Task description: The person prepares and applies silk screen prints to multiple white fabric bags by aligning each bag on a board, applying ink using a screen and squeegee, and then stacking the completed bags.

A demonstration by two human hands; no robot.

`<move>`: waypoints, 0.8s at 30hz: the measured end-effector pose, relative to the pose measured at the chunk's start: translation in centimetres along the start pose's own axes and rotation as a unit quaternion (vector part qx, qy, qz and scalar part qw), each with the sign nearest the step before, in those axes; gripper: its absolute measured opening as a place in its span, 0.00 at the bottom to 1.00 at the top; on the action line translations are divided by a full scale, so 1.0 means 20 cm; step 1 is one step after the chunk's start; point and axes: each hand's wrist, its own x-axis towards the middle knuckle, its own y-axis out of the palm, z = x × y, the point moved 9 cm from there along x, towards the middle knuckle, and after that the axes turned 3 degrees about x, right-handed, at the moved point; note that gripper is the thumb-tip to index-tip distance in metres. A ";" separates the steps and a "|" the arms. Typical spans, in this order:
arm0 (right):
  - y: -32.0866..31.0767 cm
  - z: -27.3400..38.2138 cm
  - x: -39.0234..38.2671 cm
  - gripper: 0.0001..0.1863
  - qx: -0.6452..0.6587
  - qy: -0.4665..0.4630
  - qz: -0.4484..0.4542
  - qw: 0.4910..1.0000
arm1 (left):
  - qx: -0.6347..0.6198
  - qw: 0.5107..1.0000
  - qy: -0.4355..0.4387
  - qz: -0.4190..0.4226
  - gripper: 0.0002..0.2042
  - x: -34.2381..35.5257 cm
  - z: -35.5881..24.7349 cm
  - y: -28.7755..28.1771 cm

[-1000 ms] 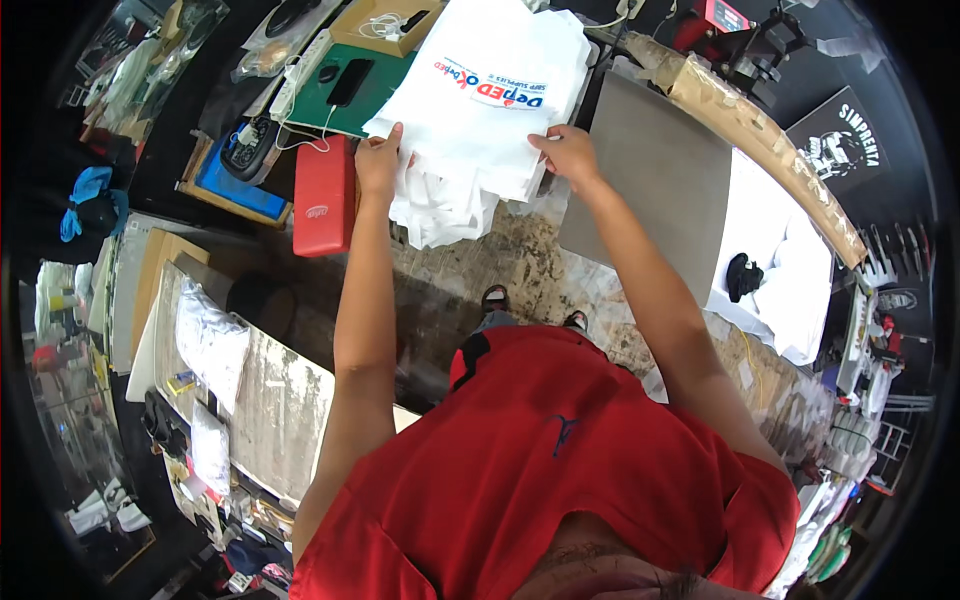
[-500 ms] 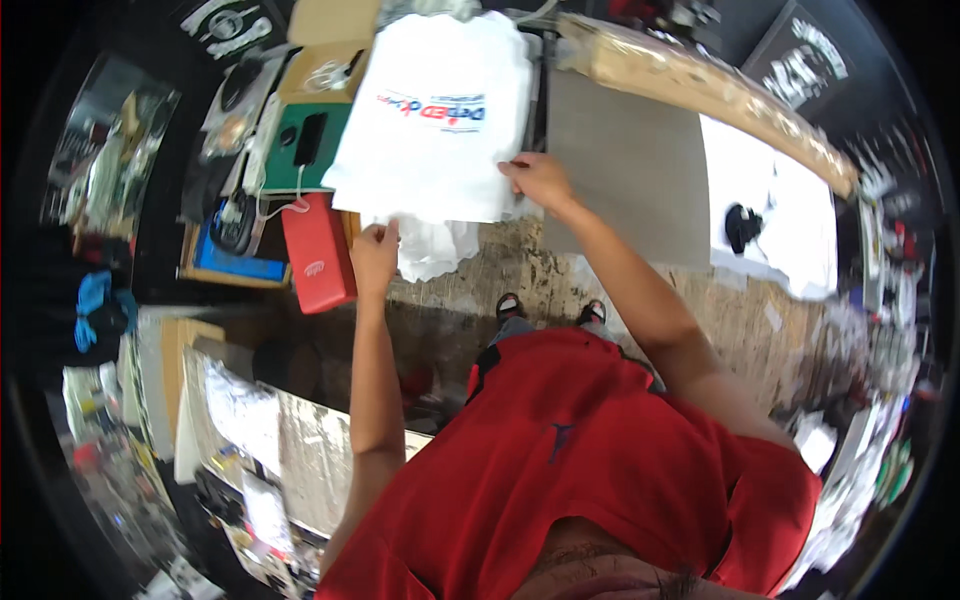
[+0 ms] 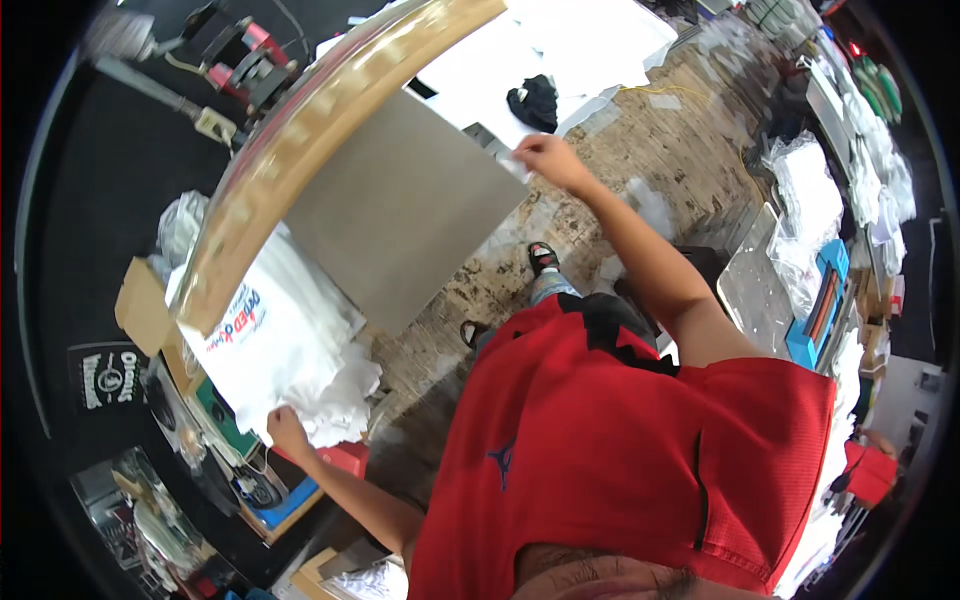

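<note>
My left hand [image 3: 287,432] is closed at the near edge of a white printed shirt [image 3: 262,345], which lies over a pile of white cloth. Its fingers are curled against the fabric. My right hand [image 3: 552,162] is stretched out to the far right corner of a flat grey board [image 3: 400,205]. Thumb and fingers are pinched together there. A pale bit shows at the fingertips, too small and blurred to name. Just beyond this hand, a crumpled black cloth [image 3: 533,103] lies on a white surface [image 3: 590,45].
A long taped cardboard box [image 3: 330,130] runs along the board's far side. By the shirt are an open carton [image 3: 143,308] and a red box [image 3: 343,457]. A blue tray [image 3: 822,308] and plastic bags [image 3: 803,185] are at right. Scraps lie on the worn floor [image 3: 690,120].
The view has swung to the right. My right hand has left the shirt's corner and moved across to the grey board's far corner. My left hand stays by the shirt's edge.
</note>
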 end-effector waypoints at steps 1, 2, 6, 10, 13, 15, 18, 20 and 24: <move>-0.20 -0.19 0.09 0.11 0.011 0.045 -0.042 0.998 | -0.041 0.997 -0.061 0.038 0.09 -0.05 0.02 0.00; -0.37 -0.37 0.18 0.10 -0.004 0.059 -0.089 0.994 | -0.090 0.990 -0.084 0.075 0.08 -0.15 -0.08 0.01; -0.82 -0.74 0.59 0.16 -0.221 0.036 -0.150 0.963 | -0.148 0.952 -0.046 0.263 0.09 -0.76 -0.71 0.25; -1.34 -1.20 1.00 0.48 -0.273 0.080 -0.228 0.931 | -0.202 0.833 -0.056 0.513 0.15 -1.00 -1.20 0.92; -1.13 -1.22 1.22 0.50 -0.382 0.030 -0.262 0.886 | -0.051 0.864 0.049 0.498 0.19 -1.16 -1.49 1.15; -1.02 -1.31 1.37 0.43 -0.382 0.062 -0.166 0.907 | -0.068 0.861 0.036 0.504 0.19 -1.28 -1.63 1.23; -1.19 -1.43 1.48 0.34 -0.287 0.103 -0.153 0.940 | -0.088 0.838 0.070 0.534 0.19 -1.36 -1.77 1.40; -1.50 -1.48 1.44 0.28 -0.062 0.140 -0.239 0.959 | -0.079 0.807 0.125 0.572 0.20 -1.37 -1.90 1.54; -1.37 -0.72 1.25 0.21 0.152 0.039 -0.166 0.974 | -0.154 0.786 0.110 0.588 0.18 -1.41 -2.14 1.78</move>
